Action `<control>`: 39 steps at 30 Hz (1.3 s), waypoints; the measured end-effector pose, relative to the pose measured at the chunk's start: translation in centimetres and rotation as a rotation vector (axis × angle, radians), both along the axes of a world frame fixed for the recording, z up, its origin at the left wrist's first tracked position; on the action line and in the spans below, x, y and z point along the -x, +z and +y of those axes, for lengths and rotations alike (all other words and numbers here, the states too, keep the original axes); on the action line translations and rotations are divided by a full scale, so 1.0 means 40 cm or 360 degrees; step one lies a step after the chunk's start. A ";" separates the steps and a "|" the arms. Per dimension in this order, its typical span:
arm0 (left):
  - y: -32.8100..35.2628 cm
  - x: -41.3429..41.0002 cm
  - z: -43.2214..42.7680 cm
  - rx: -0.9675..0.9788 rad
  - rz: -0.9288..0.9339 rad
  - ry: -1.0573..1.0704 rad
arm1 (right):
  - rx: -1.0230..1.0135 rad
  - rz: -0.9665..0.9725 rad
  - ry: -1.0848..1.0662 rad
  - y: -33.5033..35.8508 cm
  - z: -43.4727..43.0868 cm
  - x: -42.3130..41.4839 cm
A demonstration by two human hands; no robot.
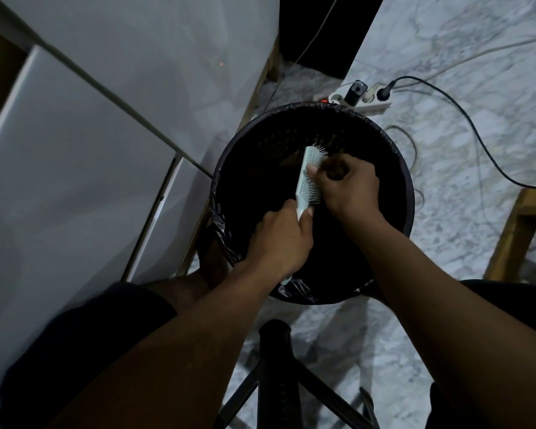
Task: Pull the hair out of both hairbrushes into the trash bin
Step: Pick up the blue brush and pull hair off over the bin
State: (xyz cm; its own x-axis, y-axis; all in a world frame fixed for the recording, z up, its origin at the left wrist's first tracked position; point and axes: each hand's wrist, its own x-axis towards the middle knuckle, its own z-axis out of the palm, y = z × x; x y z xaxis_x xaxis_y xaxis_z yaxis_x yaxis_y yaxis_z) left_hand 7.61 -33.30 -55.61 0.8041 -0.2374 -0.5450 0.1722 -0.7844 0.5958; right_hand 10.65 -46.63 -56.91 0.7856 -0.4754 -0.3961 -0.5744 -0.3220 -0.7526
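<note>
Hiding the hairbrush (pixel 307 178) handle, left hand (pixel 279 239) fingers; right hand (pixel 347 187) fingers pinching a hair clump (pixel 333 168).

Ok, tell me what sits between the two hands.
In the head view, the hairbrush spans them over the trash bin: left hand grips its handle, right hand pinches hair at the bristles.

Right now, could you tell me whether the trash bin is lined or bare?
Lined: a black bag folds over the trash bin rim, bunched at its near left edge.
</note>
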 end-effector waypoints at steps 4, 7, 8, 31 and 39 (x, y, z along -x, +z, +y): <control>0.002 0.002 -0.001 -0.0057 -0.0023 -0.0069 | 0.0047 0.0055 -0.0104 -0.012 -0.020 -0.006; 0.005 -0.002 0.000 -0.0092 -0.0014 -0.0091 | -0.0202 0.0131 -0.0272 -0.020 -0.027 -0.003; 0.003 -0.003 0.000 -0.0098 -0.0007 -0.0090 | -0.0316 0.0136 -0.0337 -0.020 -0.028 -0.001; -0.031 -0.025 0.014 0.0080 0.0090 0.0260 | -0.0768 0.0449 -0.0405 -0.029 -0.023 -0.004; -0.001 -0.019 0.004 0.0415 0.0214 0.0174 | -0.0740 0.0052 -0.0529 -0.023 -0.018 -0.004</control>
